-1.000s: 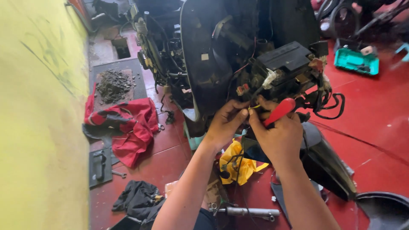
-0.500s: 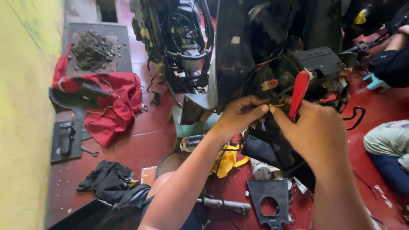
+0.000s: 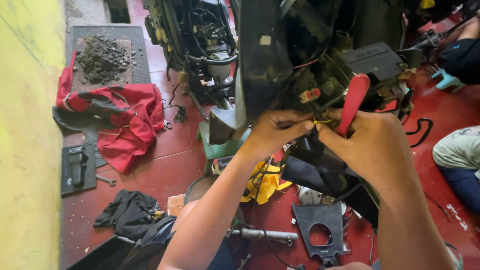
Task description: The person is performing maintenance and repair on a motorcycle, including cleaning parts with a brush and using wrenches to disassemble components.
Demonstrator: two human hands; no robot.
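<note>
- Two bare hands meet at the wiring of a stripped scooter body (image 3: pixel 280 60), seen from above.
- The left hand (image 3: pixel 272 132) pinches a thin yellow wire (image 3: pixel 322 121) between its fingertips, pulling it taut so it can be worked on.
- The right hand (image 3: pixel 372 145) is closed around a red-handled tool (image 3: pixel 352 102), its handle sticking up past the knuckles, working end hidden.
- Below the hands lies a red tiled floor (image 3: pixel 170 170), littered with a yellow rag (image 3: pixel 262 182) and a black plastic panel (image 3: pixel 320 232).
- Far left of the left hand, a red cloth (image 3: pixel 125 125) lies near a yellow wall (image 3: pixel 25 150).
</note>
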